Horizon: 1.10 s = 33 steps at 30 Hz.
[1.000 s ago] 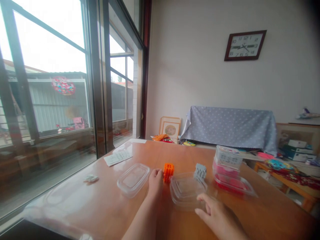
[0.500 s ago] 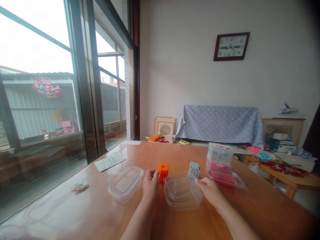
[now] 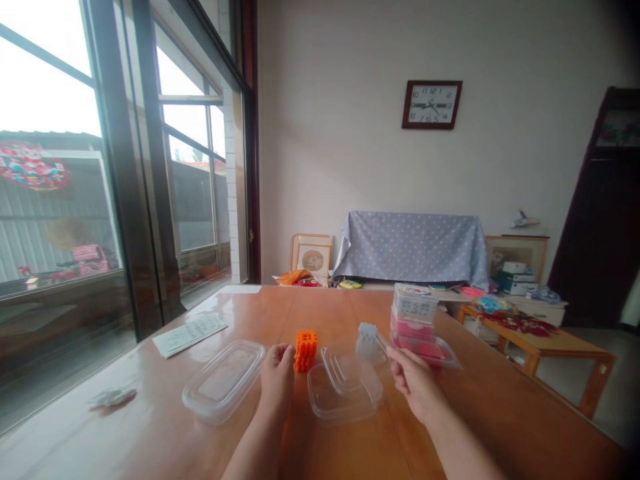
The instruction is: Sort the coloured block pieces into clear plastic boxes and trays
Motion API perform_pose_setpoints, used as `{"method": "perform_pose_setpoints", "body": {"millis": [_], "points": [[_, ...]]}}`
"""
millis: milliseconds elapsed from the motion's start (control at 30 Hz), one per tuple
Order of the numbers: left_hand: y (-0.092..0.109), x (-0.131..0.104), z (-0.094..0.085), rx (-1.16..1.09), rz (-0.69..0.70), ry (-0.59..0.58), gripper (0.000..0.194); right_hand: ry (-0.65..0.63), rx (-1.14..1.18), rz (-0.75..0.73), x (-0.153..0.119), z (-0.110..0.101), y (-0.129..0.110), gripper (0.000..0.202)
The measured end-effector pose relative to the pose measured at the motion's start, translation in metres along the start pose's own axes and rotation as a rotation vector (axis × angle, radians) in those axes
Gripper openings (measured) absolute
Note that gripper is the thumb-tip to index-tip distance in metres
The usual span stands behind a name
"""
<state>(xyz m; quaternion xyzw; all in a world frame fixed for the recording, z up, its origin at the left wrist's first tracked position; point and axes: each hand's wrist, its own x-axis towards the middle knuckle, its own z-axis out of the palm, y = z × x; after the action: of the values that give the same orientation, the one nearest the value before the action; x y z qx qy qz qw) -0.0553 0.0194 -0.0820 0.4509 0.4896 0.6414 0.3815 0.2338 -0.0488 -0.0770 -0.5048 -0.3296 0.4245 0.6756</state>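
Two hands: the left hand (image 3: pixel 277 373) narrow, fingers curled; the right hand (image 3: pixel 413 380) closed in a pinch on the edge of a clear lid (image 3: pixel 353 367).
Change at the right: half a second earlier the lid lay over the clear container (image 3: pixel 345 403); it is now raised and tilted, its right edge held between thumb and fingers.
Consequence: the container, judged from this, is being uncovered, its front portion no longer beneath the lid.
Orange block (image 3: pixel 306 351): upright on the table (image 3: pixel 325 313), just beside the left fingertips; blur and angle do not show whether hand and block touch.
Grey block (image 3: pixel 369 331): on the table beyond the container, its lower part seen through the raised lid.
In the way: the lid, between viewer and grey block; the stacked boxes (image 3: pixel 414 317), near the right hand on its far side, limiting room there.
Left side: a clear plastic tub (image 3: pixel 223 381) near the left hand; farther out, a printed sheet (image 3: pixel 190 335) and a small pale crumpled object (image 3: pixel 113 399).
Background: a polka-dot cloth (image 3: pixel 415 247) beyond the table; a wall clock (image 3: pixel 433 105) above.
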Motion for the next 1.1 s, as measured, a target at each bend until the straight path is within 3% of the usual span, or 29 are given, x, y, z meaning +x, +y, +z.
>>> {"method": "perform_pose_setpoints", "body": {"millis": [233, 400, 633, 867, 1000, 1100], "points": [[-0.002, -0.002, 0.002, -0.035, 0.014, 0.000, 0.042, 0.034, 0.263, 0.032, 0.005, -0.014, -0.004, 0.037], [0.008, -0.008, -0.001, -0.039, -0.042, -0.015, 0.037, 0.092, 0.393, 0.082, 0.010, -0.025, 0.002, 0.035], [0.016, -0.008, -0.002, -0.071, -0.129, -0.004, 0.036, 0.203, 0.411, 0.090, 0.008, -0.044, 0.003, 0.036], [0.016, -0.008, -0.002, -0.105, -0.147, 0.020, 0.038, 0.224, 0.410, 0.100, 0.001, -0.062, -0.004, 0.035], [0.016, -0.009, -0.001, -0.115, -0.138, 0.021, 0.037, 0.185, 0.438, 0.094, -0.004, -0.051, -0.012, 0.030], [0.013, -0.010, -0.002, -0.115, -0.131, 0.032, 0.034, 0.124, 0.406, 0.088, -0.013, -0.023, -0.022, 0.026]]}}
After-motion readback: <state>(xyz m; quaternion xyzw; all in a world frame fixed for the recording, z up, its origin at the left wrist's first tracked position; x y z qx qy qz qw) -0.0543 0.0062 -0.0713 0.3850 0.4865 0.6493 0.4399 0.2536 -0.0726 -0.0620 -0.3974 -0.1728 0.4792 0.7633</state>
